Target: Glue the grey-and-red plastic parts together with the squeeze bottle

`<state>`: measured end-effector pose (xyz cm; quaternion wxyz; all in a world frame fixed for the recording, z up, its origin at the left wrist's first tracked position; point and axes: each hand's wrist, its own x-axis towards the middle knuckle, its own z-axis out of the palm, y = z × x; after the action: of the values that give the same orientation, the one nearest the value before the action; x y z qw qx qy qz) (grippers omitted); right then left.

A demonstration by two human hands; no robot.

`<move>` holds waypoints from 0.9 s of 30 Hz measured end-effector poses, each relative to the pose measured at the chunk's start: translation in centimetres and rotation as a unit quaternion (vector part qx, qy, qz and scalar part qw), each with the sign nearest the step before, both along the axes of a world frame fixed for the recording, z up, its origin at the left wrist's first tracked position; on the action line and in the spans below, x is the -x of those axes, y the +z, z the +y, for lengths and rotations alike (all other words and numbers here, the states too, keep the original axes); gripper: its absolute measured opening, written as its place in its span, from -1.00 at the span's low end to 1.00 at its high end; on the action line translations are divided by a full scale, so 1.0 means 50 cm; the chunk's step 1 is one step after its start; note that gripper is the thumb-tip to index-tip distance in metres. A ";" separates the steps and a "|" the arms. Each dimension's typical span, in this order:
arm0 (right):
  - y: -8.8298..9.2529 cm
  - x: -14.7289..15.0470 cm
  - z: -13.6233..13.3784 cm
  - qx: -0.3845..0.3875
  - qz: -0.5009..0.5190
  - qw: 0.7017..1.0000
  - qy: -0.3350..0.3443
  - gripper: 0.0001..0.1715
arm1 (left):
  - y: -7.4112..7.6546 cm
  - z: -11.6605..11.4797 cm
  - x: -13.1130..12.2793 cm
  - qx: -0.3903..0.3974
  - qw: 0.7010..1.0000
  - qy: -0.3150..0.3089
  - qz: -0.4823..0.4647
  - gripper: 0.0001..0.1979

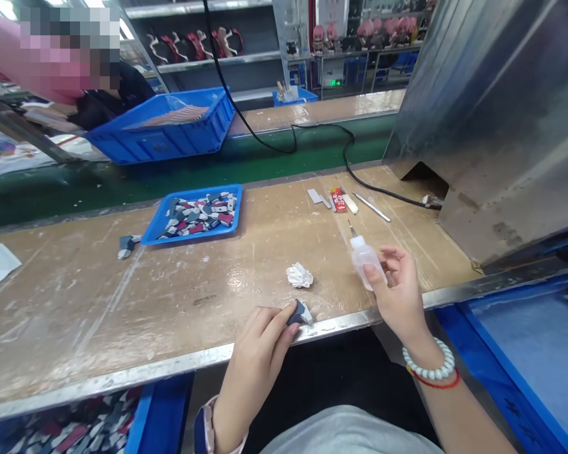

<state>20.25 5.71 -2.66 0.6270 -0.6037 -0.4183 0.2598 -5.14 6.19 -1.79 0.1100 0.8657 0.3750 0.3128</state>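
Observation:
Near the table's front edge, my left hand (265, 343) pinches a small dark grey and white moulded piece (300, 313) between thumb and fingers. My right hand (397, 290) is wrapped round a translucent squeeze bottle (366, 261), whose thin metal needle tip points up and away from me. A crumpled white tissue (300, 275) lies just beyond the left hand's piece. Farther left, a shallow blue tray (239, 214) holds many similar grey, white and dark red pieces. Beside that tray a grey and white piece (127, 244) rests on the table.
At the back right lie a red packet (339, 200), a white pen-like tool (372, 207) and a black cable (388, 194). A metal housing (497, 126) bounds the right side. Behind the green belt (265, 157) stands a blue crate (165, 148), with a co-worker beside it.

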 end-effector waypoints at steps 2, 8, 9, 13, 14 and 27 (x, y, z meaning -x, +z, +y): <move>-0.007 -0.009 0.005 0.011 -0.031 0.999 -0.001 -0.35 | 0.004 -0.009 -0.007 0.005 1.000 0.005 -0.023 -0.73; -0.025 -0.029 -0.012 0.020 -0.072 0.997 -0.009 -0.16 | 0.031 -0.053 -0.031 -0.045 0.991 0.040 -0.116 -0.82; -0.022 -0.028 -0.026 -0.015 -0.075 0.996 -0.054 -0.20 | 0.037 -0.061 -0.034 -0.060 0.988 0.044 -0.133 -0.82; 0.004 0.014 -0.113 -0.124 0.010 0.990 -0.067 -0.71 | 0.061 -0.092 -0.039 -0.146 0.975 0.002 -0.170 -0.76; 0.011 0.034 -0.135 -0.101 0.076 0.989 0.073 -0.61 | 0.065 -0.099 -0.040 -0.162 0.973 -0.018 -0.166 -0.74; 0.002 0.150 -0.206 0.120 0.458 0.762 0.441 -0.24 | 0.085 -0.162 -0.058 -0.097 0.985 -0.017 -0.140 -0.77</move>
<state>12.73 -4.61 -2.54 0.4827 -0.2317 -0.2667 0.8014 -2.21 -1.90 2.44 0.0819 0.8266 0.3086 0.4635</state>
